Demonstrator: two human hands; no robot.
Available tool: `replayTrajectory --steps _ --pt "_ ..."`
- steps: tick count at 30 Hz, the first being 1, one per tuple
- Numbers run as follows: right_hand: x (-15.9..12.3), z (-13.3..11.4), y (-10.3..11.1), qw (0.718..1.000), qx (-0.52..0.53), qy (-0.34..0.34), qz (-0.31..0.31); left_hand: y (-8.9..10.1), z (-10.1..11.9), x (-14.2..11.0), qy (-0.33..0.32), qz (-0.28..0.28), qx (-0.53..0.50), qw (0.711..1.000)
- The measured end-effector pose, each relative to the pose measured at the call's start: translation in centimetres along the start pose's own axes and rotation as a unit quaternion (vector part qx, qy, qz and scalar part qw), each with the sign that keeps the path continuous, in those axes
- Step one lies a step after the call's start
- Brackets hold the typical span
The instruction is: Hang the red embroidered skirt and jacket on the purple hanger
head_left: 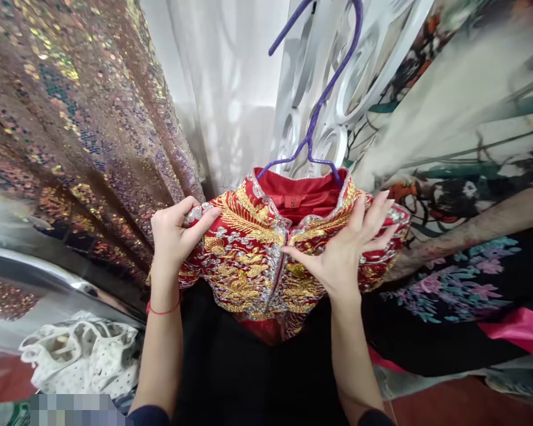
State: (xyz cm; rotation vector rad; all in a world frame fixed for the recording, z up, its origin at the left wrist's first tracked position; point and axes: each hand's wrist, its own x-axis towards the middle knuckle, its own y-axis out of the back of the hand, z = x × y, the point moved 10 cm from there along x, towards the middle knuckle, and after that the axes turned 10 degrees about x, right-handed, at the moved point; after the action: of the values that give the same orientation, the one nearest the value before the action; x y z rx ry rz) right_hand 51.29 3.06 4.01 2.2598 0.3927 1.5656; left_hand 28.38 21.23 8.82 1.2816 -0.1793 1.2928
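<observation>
A red jacket [244, 260] with gold and silver embroidery hangs on a purple hanger [313, 127], whose hook points up. Its stand-up collar frames a red lining with a small size label [292, 202] reading "S". My left hand [177, 234] grips the jacket's shoulder at the left, thumb on the front and fingers bent behind it. My right hand [349, 248] lies against the right front of the jacket, its thumb at the centre opening just below the collar. The other fingers of that hand are stretched out and spread over the shoulder.
Sequinned fabric [80, 106] hangs at the left. A white curtain [231, 77] and a white scrollwork panel [337, 100] stand behind the hanger. Patterned garments [462, 130] hang at the right, above dark floral cloth [453, 284]. White dotted cloth [86, 355] lies at the lower left.
</observation>
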Motion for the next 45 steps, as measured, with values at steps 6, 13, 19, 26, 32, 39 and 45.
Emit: replayTrajectory --steps 6,13,19,26,32,39,45 --pt "-0.5 1.0 -2.9 0.997 -0.060 -0.036 -0.020 -0.5 -0.1 0.5 0.001 0.023 0.000 1.000" --pt "-8.4 2.8 -9.1 0.981 -0.060 -0.116 -0.141 -0.1 0.5 0.2 -0.015 0.028 -0.001 0.999" --pt "-12.9 2.8 -10.9 0.973 -0.008 -0.150 -0.175 -0.3 0.2 0.1 -0.017 0.027 -0.001 0.999" --pt "-5.9 -2.3 -1.7 0.966 0.231 -0.096 0.063 -0.8 -0.1 0.2 -0.008 0.032 -0.009 0.999" --pt "-2.5 -1.8 -4.1 0.853 0.426 -0.301 -0.022 -0.5 -0.1 0.0 -0.008 0.053 -0.007 0.999" --pt "-3.2 -1.9 -5.2 0.785 0.517 -0.340 -0.031 -0.5 0.1 -0.4 -0.004 0.047 -0.009 0.999" --pt "-3.7 -1.5 -5.8 0.777 0.529 -0.341 -0.025 -0.9 -0.5 -0.4 -0.005 0.049 -0.013 0.999"
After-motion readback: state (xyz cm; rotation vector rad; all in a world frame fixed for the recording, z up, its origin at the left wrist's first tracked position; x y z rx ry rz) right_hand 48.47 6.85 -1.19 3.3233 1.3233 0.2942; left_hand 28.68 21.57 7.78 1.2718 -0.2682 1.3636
